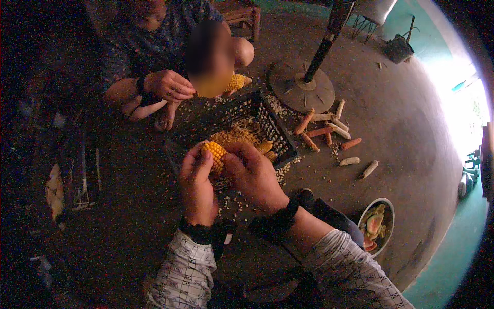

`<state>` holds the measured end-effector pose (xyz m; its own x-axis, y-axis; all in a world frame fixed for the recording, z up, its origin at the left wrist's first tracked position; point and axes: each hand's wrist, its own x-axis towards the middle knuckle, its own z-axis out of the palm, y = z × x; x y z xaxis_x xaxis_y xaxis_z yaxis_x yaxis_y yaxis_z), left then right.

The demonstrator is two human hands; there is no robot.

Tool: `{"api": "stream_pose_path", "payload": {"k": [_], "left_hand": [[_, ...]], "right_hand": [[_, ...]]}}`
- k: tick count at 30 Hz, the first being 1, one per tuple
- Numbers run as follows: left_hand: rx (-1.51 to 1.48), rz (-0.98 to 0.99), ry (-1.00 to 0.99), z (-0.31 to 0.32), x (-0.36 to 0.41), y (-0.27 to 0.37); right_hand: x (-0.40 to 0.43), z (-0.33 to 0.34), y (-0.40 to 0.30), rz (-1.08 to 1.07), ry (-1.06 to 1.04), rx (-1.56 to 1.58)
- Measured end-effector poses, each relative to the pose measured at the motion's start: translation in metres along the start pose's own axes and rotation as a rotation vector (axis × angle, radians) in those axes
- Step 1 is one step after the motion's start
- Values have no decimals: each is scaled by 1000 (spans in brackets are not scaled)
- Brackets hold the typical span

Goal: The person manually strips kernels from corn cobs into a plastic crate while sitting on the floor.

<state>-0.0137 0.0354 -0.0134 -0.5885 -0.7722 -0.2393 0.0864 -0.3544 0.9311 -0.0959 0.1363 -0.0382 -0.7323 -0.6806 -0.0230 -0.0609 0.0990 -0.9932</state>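
Note:
An ear of yellow dried corn (215, 155) is gripped in my left hand (197, 174), its kernels still on the visible face. My right hand (254, 175) presses against the ear from the other side, fingers curled at its kernels; the fingertips are partly hidden. Below both hands stands a black plastic crate (283, 133) with slotted walls. Inside it lie a heap of dry corn silk (237, 133) and another ear of corn (264, 146). My hands cover part of the crate's near side.
Across the crate a crouching person's hand (170, 85) works at another corn ear (237, 82). Bare cobs (320, 131) and scattered kernels lie right of the crate. A round metal base (283, 87) carries a post. A bowl of food scraps (391, 218) sits by my right leg.

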Motion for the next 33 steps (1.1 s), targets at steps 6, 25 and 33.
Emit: {"api": "stream_pose_path", "payload": {"k": [6, 25, 33], "left_hand": [[-20, -11, 26, -2, 1, -3], [230, 175, -17, 1, -2, 4], [264, 201, -58, 4, -5, 7]], "right_hand": [[0, -1, 3, 17, 52, 75], [4, 2, 0, 45, 109, 71], [0, 4, -7, -95, 236, -188]]}}
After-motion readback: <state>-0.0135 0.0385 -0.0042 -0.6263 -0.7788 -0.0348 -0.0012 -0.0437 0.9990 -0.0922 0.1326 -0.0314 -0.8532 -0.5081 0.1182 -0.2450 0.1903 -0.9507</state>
